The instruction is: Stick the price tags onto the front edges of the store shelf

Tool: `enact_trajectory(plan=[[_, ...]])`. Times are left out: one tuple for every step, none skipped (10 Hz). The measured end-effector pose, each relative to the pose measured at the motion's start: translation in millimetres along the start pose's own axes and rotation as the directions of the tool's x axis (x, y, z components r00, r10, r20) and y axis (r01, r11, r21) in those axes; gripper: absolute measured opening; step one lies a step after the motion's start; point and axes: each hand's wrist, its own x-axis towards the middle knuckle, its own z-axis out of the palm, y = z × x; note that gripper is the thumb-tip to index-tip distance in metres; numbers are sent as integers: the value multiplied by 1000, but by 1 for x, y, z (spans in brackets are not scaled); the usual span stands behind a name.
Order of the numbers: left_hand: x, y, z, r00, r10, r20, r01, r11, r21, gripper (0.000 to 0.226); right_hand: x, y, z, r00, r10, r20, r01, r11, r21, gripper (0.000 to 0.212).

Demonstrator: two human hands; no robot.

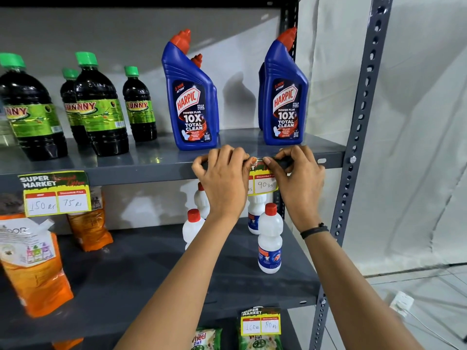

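Observation:
A yellow price tag (264,184) reading 90 Rs hangs at the front edge of the grey upper shelf (151,173), below the two blue Harpic bottles (192,102). My left hand (222,175) covers the tag's left part, fingers curled over the shelf edge. My right hand (295,170) pinches the tag's top right corner against the edge. Both thumbs meet at the tag's top. Another tag (56,194) reading 150 and 75 is stuck on the same edge at the left. A third tag (261,322) sits on the lower shelf edge.
Dark bottles with green caps (101,107) stand at the upper left. White bottles with red caps (270,238) stand on the middle shelf under my hands. Orange pouches (35,269) lie at the left. A perforated grey upright (358,137) bounds the shelf on the right.

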Motion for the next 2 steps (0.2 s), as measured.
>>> enact_trajectory(plan=[[2, -1, -4, 999, 34, 3, -34, 999, -6, 12, 2, -2, -4, 1000, -10, 19, 10, 1000, -16, 20], [7, -3, -6, 996, 86, 13, -87, 996, 29, 14, 10, -8, -11, 1000, -10, -22, 8, 997, -70, 27]])
